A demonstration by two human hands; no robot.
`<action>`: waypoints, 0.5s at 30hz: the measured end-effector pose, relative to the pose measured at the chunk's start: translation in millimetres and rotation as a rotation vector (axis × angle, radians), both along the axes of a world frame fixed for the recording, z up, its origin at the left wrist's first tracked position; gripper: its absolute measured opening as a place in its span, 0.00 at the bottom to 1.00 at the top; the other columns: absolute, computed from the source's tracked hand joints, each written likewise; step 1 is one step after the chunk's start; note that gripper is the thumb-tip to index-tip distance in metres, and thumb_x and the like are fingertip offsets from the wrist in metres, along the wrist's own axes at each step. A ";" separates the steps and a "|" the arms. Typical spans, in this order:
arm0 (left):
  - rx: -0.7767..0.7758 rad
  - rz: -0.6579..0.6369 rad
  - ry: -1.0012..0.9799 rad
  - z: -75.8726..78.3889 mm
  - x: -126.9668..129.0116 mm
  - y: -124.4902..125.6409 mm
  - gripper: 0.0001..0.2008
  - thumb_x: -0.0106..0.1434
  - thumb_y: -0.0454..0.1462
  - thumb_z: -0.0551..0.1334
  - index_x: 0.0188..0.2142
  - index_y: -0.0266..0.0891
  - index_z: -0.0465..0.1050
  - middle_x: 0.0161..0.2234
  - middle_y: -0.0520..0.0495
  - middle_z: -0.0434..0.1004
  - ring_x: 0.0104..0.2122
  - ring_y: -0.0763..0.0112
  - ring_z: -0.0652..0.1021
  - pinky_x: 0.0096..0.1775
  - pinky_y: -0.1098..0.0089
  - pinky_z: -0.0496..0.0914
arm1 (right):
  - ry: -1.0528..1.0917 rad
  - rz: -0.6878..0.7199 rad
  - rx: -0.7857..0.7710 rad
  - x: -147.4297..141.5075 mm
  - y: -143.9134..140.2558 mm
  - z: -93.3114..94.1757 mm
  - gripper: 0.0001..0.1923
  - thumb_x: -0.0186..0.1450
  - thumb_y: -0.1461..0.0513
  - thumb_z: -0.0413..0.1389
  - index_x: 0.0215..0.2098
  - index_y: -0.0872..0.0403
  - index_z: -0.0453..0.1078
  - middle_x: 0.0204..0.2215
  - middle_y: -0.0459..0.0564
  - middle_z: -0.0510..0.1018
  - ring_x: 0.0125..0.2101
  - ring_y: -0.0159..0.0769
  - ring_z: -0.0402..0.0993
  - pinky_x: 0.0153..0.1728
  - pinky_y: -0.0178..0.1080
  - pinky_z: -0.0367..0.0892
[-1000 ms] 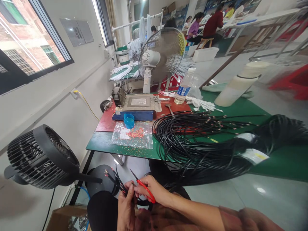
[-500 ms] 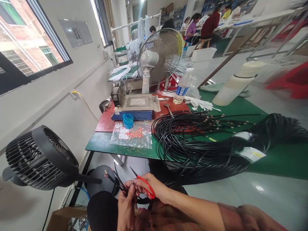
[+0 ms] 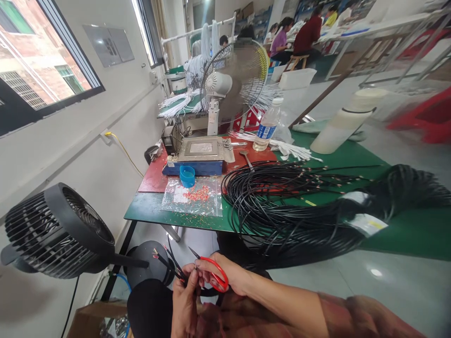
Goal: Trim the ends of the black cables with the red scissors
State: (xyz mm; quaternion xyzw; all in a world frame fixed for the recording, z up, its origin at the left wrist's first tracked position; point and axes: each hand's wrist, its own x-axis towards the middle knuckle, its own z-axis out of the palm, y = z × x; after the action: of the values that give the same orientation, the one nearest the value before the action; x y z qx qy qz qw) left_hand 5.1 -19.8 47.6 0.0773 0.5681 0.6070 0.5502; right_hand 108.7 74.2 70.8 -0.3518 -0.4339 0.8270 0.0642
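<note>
Over my lap, my left hand [image 3: 186, 291] is closed around a few black cables [image 3: 179, 271], whose stripped ends with coloured wires point up and left. My right hand [image 3: 220, 272] holds red-handled scissors [image 3: 217, 271], their dark blades pointing up and left. The right thumb and fingertips meet the left fingers at the cables, and what lies between the fingertips is too small to make out. On the green table [image 3: 148, 213] just beyond, a large bundle of black cables [image 3: 278, 220] hangs over the near edge.
Red wire scraps lie on a plastic bag [image 3: 169, 206] beside a blue cup [image 3: 187, 176]. Behind are a blue-sided heating device [image 3: 193, 167], a water bottle [image 3: 265, 129] and a white flask [image 3: 345, 124]. A black fan [image 3: 63, 230] stands left. Several people sit in the background.
The scissors have turned slightly in my right hand, and their handle loops show more. My left hand keeps its hold on the cables. The view has shifted a little.
</note>
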 end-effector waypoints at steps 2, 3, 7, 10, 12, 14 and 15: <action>0.002 0.004 -0.008 -0.1 0.5 0.2 0.09 0.49 0.39 0.62 0.28 0.35 0.69 0.23 0.52 0.70 0.26 0.79 0.72 0.30 0.76 0.65 | -0.007 0.006 0.000 0.7 0.8 0.2 0.23 0.50 0.47 0.55 0.15 0.59 0.64 0.12 0.45 0.68 0.11 0.22 0.55 0.12 0.28 0.46; 0.004 0.007 -0.013 0.2 1.0 0.6 0.09 0.49 0.39 0.62 0.28 0.36 0.69 0.22 0.52 0.70 0.26 0.79 0.71 0.29 0.76 0.65 | -0.001 0.004 0.006 1.0 1.0 0.0 0.23 0.50 0.47 0.56 0.15 0.59 0.64 0.12 0.45 0.68 0.12 0.22 0.55 0.13 0.28 0.46; 0.028 0.004 -0.036 2.5 3.2 2.7 0.07 0.50 0.39 0.62 0.26 0.36 0.69 0.21 0.53 0.69 0.25 0.80 0.71 0.28 0.77 0.64 | 0.041 -0.017 0.023 0.8 -1.1 -1.1 0.21 0.51 0.49 0.55 0.15 0.59 0.65 0.11 0.44 0.68 0.12 0.22 0.55 0.13 0.28 0.47; 0.029 0.017 -0.055 4.2 4.1 3.1 0.07 0.50 0.39 0.62 0.25 0.37 0.69 0.20 0.54 0.68 0.24 0.81 0.71 0.28 0.77 0.64 | 0.052 -0.055 0.054 -0.1 -4.8 -2.7 0.22 0.52 0.49 0.54 0.13 0.59 0.64 0.08 0.42 0.63 0.11 0.22 0.53 0.12 0.28 0.46; 0.018 0.033 -0.066 5.3 4.5 2.9 0.07 0.49 0.39 0.62 0.24 0.37 0.69 0.20 0.54 0.69 0.24 0.81 0.70 0.28 0.77 0.64 | 0.064 -0.083 0.081 -0.8 -7.0 -4.7 0.23 0.52 0.48 0.54 0.13 0.58 0.63 0.07 0.41 0.62 0.10 0.22 0.53 0.12 0.28 0.46; 0.014 0.039 -0.070 6.3 5.0 2.6 0.07 0.49 0.39 0.63 0.24 0.37 0.70 0.20 0.54 0.69 0.24 0.81 0.70 0.29 0.77 0.64 | 0.076 -0.096 0.097 -1.2 -8.3 -7.1 0.23 0.52 0.48 0.55 0.13 0.59 0.64 0.08 0.41 0.62 0.10 0.21 0.52 0.11 0.28 0.46; 0.017 0.037 -0.069 6.7 5.3 2.6 0.06 0.49 0.38 0.63 0.24 0.37 0.70 0.20 0.54 0.69 0.24 0.81 0.70 0.29 0.77 0.64 | 0.081 -0.096 0.101 -1.3 -8.6 -8.1 0.23 0.52 0.48 0.55 0.13 0.59 0.64 0.08 0.42 0.63 0.10 0.21 0.52 0.11 0.28 0.46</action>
State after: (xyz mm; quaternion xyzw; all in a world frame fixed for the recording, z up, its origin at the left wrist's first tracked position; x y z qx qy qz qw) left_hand 10.4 -17.2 54.3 0.0504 0.5447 0.6244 0.5575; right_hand 107.4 65.6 62.7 -0.3345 -0.4547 0.8137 0.1388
